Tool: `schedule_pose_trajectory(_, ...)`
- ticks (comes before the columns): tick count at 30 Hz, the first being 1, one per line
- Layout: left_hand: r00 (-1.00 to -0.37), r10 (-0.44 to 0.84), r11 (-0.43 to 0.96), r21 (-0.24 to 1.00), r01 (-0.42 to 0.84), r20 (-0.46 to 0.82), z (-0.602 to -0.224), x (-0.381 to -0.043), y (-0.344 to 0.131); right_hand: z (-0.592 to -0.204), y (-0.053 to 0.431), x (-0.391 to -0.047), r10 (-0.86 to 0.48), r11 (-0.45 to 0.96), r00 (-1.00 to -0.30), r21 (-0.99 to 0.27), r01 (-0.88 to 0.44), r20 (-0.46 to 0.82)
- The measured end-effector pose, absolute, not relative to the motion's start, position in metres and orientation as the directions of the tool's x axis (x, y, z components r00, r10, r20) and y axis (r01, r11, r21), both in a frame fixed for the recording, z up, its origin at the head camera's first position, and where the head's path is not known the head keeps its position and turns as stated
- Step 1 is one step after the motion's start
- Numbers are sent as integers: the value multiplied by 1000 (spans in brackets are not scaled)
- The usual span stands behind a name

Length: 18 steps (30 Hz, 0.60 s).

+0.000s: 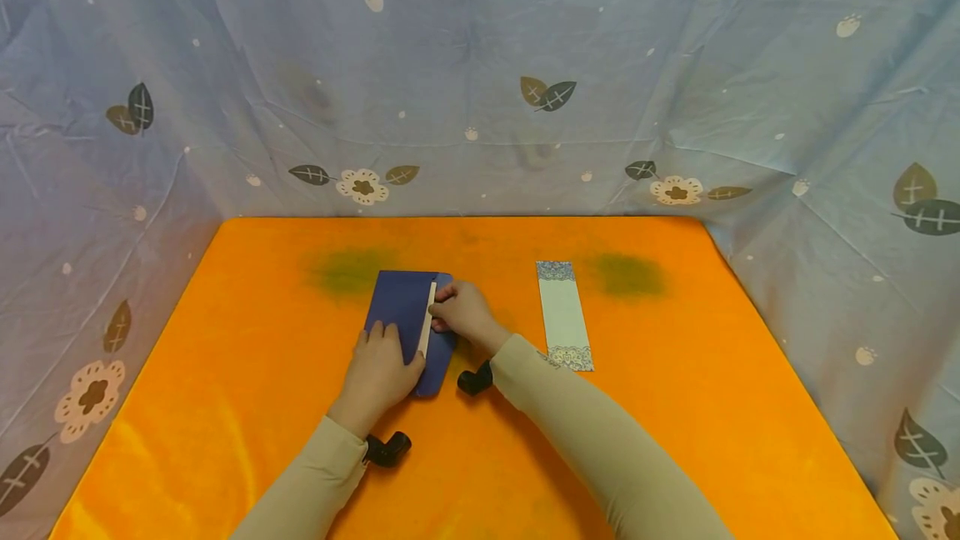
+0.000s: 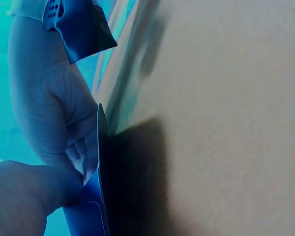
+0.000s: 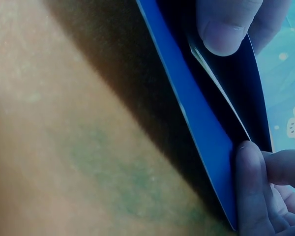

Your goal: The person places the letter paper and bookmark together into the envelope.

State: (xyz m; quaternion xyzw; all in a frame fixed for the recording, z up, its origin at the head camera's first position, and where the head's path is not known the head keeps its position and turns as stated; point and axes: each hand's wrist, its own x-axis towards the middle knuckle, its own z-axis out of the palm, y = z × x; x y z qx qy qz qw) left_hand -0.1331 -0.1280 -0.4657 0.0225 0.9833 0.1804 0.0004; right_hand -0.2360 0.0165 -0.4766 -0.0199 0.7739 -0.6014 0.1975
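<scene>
Your left hand (image 1: pixel 378 377) grips the blue envelope (image 1: pixel 401 298), fingers spread over its front and thumb near its mouth, while your right hand (image 1: pixel 468 317) appears to pinch the exposed edge of a white card (image 1: pixel 427 336) at that mouth. You have the envelope just left of the tabletop's middle, toward the far edge; the left wrist view shows its flap side raised, with a shadow beneath.

Judging by the narrow strip on show, most of the card is inside the envelope. Whether it is going in or coming out, you cannot tell from this moment. The flap (image 1: pixel 444 348) is open, facing the right edge, so closing is not done. A patterned slip (image 1: pixel 566 315) lies flat between the envelope and the right edge, untouched by your fingers, though your right sleeve (image 1: pixel 555 407) passes by its near end.

Your tabletop (image 1: pixel 675 407) is bright orange, with a greenish smudge toward each far corner. Pale blue cloth (image 1: pixel 465 40), printed with leaves and flowers, hangs behind the far edge and along both sides, enclosing your workspace.
</scene>
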Motion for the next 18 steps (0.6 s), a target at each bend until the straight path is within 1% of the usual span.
schedule_pose_trajectory(11, -998, 53, 932, 358, 60, 31, -466, -132, -127, -478, 20, -235, -308, 292, -921, -945, 147, -239)
schedule_pose_trajectory(18, -999, 44, 935, 351, 51, 27, -464, -131, -126, -470, 38, -231, -338, 311, -916, -944, 106, -214)
